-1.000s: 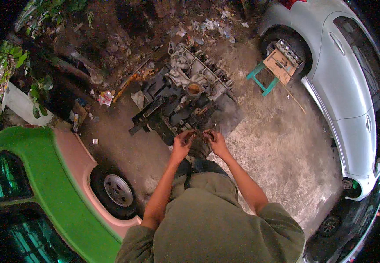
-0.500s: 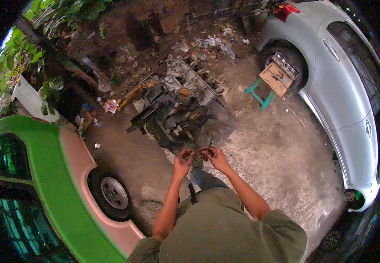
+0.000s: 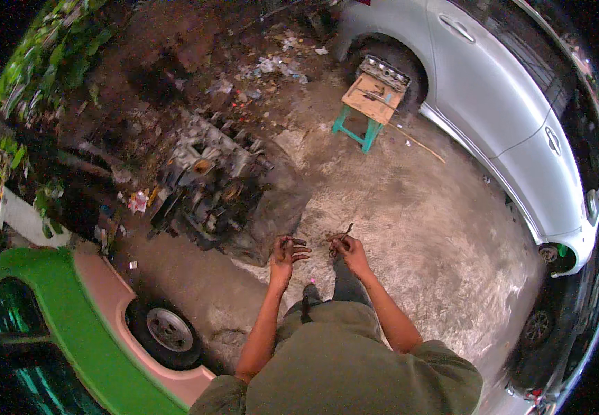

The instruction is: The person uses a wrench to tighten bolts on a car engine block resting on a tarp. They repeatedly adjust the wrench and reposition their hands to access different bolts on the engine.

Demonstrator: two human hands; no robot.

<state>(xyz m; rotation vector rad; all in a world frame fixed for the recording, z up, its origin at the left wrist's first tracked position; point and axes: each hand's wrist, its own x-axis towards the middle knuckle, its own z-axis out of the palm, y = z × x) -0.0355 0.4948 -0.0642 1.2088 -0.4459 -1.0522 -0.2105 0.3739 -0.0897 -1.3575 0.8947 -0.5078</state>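
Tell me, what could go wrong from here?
The right hand has its grip on a thin dark piece, which could slip and drop to the floor. The metal part lies along one edge of the wooden board on the green stool, so a bump might knock it off.

You have two hands (image 3: 282,259) (image 3: 351,254), one thin object (image 3: 349,229), one engine (image 3: 209,162), one stool (image 3: 370,133), one stick (image 3: 422,144), one green car (image 3: 43,283), one silver car (image 3: 493,104), one dark car (image 3: 537,326).
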